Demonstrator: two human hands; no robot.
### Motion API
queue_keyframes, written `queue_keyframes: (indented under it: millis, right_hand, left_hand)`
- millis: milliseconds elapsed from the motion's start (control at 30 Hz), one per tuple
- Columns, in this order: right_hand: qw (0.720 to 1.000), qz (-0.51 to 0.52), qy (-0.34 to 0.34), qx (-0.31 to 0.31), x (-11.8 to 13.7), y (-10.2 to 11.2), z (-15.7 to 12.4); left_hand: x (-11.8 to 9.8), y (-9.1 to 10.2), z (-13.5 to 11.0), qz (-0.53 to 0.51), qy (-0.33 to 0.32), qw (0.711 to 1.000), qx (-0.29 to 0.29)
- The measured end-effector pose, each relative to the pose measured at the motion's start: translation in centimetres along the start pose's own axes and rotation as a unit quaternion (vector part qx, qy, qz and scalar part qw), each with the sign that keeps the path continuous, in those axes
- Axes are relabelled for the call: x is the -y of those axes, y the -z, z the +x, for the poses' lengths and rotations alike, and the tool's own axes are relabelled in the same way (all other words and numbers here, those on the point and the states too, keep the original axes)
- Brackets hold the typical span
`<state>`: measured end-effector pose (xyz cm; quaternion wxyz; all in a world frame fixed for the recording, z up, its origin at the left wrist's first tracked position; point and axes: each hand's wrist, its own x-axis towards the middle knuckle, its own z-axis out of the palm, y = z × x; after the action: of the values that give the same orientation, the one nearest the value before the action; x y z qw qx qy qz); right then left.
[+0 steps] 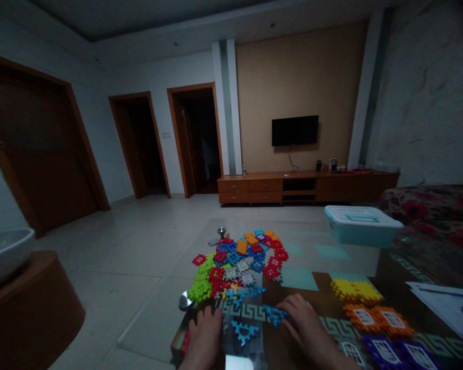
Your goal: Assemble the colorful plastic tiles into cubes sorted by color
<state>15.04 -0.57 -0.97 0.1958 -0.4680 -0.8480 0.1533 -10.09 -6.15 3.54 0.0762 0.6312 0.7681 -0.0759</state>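
My right hand [304, 321] pinches the corner of a light blue interlocking plastic tile [273, 314], low over the glass table. My left hand [206, 334] rests at the table's left edge with its fingers stretched out, and I see nothing held in it. Between the hands lies a blue triangular tile [245, 331] with an open middle. Just beyond my fingers, more light blue tiles [237, 295] lie in front of a large heap of tiles. The heap has lime green tiles [202, 277], red tiles [274, 268], orange tiles [242, 247] and grey window tiles [247, 279].
On the right lie yellow tiles [355, 290], orange window tiles [389, 318] and purple window tiles [384, 350]. White papers [443, 303] lie at the right edge. A lidded teal storage box [362, 234] stands at the far right. A low TV cabinet [266, 189] lines the far wall.
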Motion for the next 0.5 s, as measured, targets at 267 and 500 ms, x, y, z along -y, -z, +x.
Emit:
queue_keyframes:
  millis: [267,500]
  right_hand:
    - [0.982,-0.116,-0.15,0.017,6.2,-2.7,10.6]
    - [0.965,-0.141,-0.218,0.041,9.5,-3.8,15.7]
  left_hand:
    - [0.5,0.2,1.5,-0.063,-0.022,0.998,0.007]
    - [1.2,0.1,1.3,-0.093,-0.037,0.995,-0.002]
